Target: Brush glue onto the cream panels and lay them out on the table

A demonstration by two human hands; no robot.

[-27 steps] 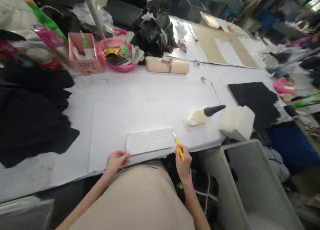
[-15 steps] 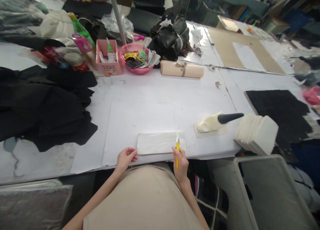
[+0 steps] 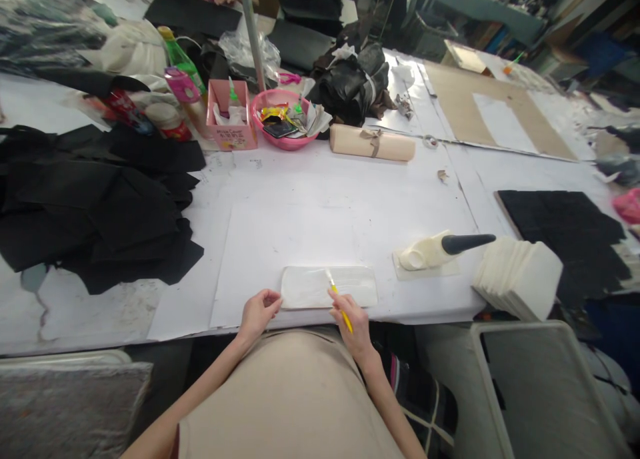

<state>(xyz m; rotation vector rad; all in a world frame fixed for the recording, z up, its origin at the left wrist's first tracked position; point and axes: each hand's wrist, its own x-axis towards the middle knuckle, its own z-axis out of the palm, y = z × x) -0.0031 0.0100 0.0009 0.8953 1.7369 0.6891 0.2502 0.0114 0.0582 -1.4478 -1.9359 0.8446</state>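
A white rectangular panel (image 3: 300, 289) with a wet-looking, streaked surface lies flat near the table's front edge. My left hand (image 3: 260, 312) is closed, thumb and fingertips pinched at the panel's lower left corner. In my right hand (image 3: 354, 326) is a paintbrush (image 3: 334, 287) with a yellow handle, gripped between thumb and fingers. Its pale bristles touch the panel around the middle. Right of the panel stands a cream glue bottle (image 3: 425, 252) with a long black nozzle, resting tilted on a small pale sheet.
A stack of white pieces (image 3: 520, 279) stands at the table's right edge, beside black sheets (image 3: 565, 232). Black cut pieces (image 3: 100, 206) are heaped at left. Behind are a pink box (image 3: 233, 136), a pink basket (image 3: 287, 142) and a beige roll (image 3: 373, 144). A grey bin (image 3: 523, 329) stands below right.
My right hand has swept the brush leftward, from the panel's right end to about its middle, and the brush now leans. My left hand stays at the left corner. The camera view shifted slightly.
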